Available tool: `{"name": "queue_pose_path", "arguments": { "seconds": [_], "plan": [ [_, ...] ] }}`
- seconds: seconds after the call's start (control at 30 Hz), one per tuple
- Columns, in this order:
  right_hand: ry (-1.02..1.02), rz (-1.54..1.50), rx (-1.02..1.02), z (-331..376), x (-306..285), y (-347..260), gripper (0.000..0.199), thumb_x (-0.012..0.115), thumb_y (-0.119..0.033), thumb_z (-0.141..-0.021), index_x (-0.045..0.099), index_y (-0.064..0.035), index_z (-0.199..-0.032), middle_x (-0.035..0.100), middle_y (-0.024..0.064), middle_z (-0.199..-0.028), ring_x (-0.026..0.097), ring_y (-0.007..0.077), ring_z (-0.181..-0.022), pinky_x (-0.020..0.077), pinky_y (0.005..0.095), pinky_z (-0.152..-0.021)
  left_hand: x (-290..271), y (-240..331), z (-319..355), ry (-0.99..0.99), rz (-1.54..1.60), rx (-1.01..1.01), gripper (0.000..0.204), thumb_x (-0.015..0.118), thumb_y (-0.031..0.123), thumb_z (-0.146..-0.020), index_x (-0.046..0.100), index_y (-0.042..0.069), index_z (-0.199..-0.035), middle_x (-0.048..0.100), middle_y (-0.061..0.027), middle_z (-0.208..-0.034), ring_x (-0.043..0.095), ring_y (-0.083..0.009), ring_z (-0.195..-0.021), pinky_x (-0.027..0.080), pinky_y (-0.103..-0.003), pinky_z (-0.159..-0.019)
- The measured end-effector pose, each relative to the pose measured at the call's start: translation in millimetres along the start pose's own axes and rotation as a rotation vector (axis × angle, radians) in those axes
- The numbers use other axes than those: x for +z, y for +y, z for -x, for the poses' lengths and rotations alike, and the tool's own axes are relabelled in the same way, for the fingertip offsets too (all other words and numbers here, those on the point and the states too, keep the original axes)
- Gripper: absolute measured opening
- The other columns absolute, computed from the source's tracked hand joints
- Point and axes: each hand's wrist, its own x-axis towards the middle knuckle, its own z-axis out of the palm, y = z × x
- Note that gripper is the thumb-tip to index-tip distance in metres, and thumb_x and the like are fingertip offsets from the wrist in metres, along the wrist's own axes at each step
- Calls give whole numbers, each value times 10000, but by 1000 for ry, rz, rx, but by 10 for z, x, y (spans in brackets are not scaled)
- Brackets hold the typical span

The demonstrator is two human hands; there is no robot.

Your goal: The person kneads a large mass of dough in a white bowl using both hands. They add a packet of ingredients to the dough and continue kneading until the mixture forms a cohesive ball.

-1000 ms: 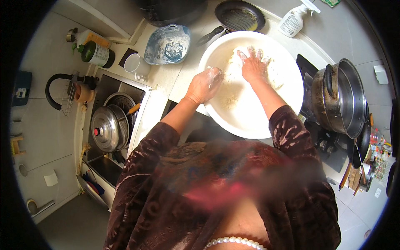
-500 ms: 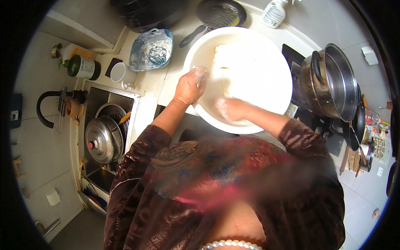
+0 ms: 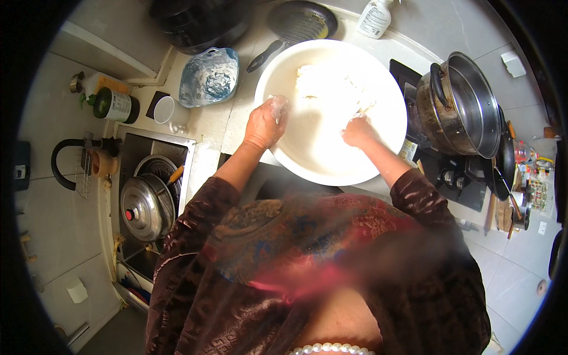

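Note:
A large white basin [image 3: 267, 83] sits on the counter in front of me, with pale, lumpy dough or wet flour [image 3: 313, 83] in its far part. Bright glare washes out much of its inside. Closed at the basin's left rim is my left hand [image 3: 266, 123], its fingers smeared with white paste. Inside the basin, at the right, my right hand [image 3: 359, 132] is curled with its fingers against the pale mass; what they hold, if anything, is lost in the glare.
Left of the basin stand a blue container [image 3: 210, 77] coated with white flour and a white cup [image 3: 165, 110]. A frying pan [image 3: 302, 22] lies behind. A lidded pot [image 3: 142, 207] is in the sink. Right, a large steel pot [image 3: 441, 112] stands by the stove [image 3: 452, 180].
My right hand has moved from the near side of the basin to the right and farther in, against the pale mass. My left hand stays at the rim. The whole view has shifted slightly.

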Motion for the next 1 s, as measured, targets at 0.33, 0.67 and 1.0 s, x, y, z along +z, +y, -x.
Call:
{"name": "queue_pose_path", "arguments": {
  "seconds": [0.33,0.67,1.0],
  "plan": [
    [440,-255,242,-58,-775,260,673,689,-369,-759,436,-102,-1322,412,174,-1352,393,362,-1236,353,447,-1014,-44,49,-3,-3,1,4,148,614,84,-780,550,104,-912,627,-118,-847,620,-327,-764,509,-384,-680],
    [51,-296,416,-326,-689,99,1034,722,-420,-690,103,-117,-1460,369,217,-1390,386,339,-1274,365,395,-1028,-48,71,-7,-2,-47,24,154,608,83,-767,543,122,-901,616,-114,-853,612,-337,-763,507,-400,-676],
    [1,-900,270,341,-643,-656,392,529,-187,-829,543,57,-1136,612,267,-1032,632,353,-911,506,382,-806,-17,61,-11,-93,-133,37,197,607,136,-774,566,123,-967,631,-130,-917,621,-317,-787,512,-391,-713]
  ]
}}
